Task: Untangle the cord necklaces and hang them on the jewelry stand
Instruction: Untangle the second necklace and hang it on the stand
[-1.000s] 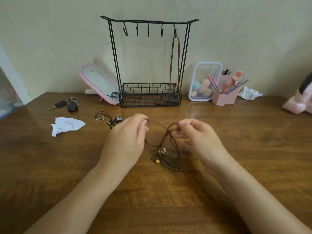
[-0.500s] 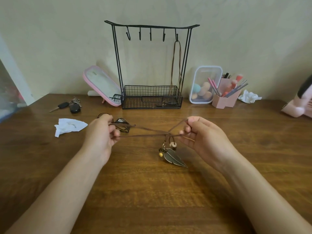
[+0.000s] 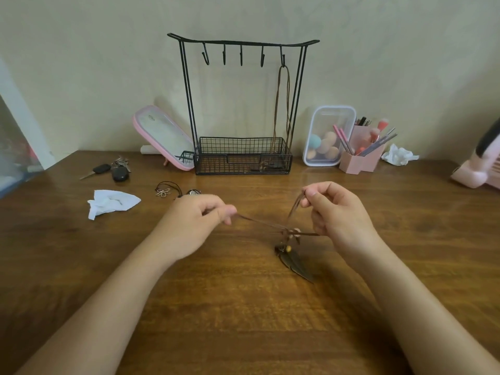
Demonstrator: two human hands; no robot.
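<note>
Pinching the brown cord necklace, the left hand and raised right hand stretch it above the table.

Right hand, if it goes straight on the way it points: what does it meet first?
Probably the wire basket of the jewelry stand, near the end where the hung necklace drops in. Only bare table lies between it and the right hand, which pinches the brown cord; depth is unclear.
</note>
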